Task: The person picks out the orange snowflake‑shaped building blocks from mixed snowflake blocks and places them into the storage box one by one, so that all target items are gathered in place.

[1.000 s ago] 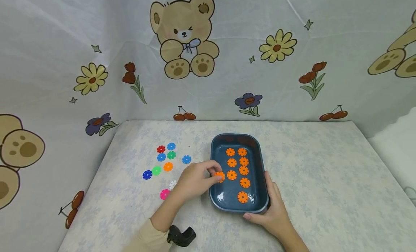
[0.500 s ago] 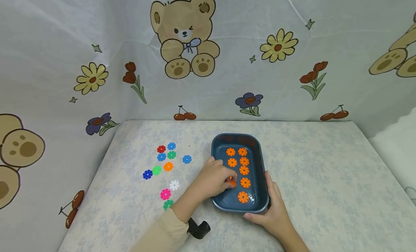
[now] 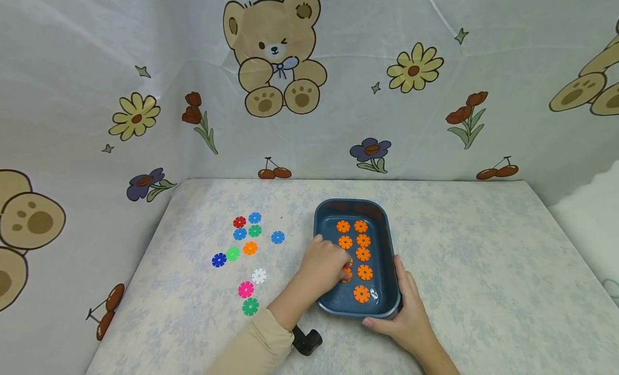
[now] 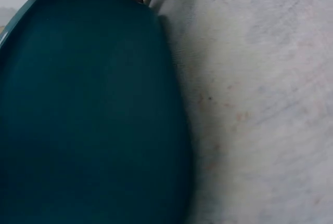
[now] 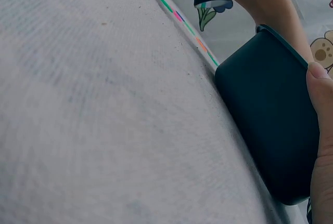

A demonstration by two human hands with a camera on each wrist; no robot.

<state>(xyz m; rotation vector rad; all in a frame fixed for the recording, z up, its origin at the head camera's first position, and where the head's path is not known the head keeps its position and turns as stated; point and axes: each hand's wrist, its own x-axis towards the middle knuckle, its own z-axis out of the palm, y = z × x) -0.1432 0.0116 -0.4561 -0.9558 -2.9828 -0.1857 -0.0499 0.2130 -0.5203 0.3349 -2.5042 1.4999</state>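
The left hand (image 3: pixel 325 265) reaches over the near-left wall of the dark blue tray (image 3: pixel 389 240), its fingers bent down onto an orange snowflake disc (image 3: pixel 346 274) on the tray floor; whether they pinch it or only touch it cannot be told. The right hand (image 3: pixel 406 310) holds the tray's near-right corner, thumb along the rim and fingers curled under the edge. More orange discs (image 3: pixel 362 253) lie in two columns inside. Loose coloured discs (image 3: pixel 250 248) lie on the tablecloth (image 3: pixel 483 267) left of the tray.
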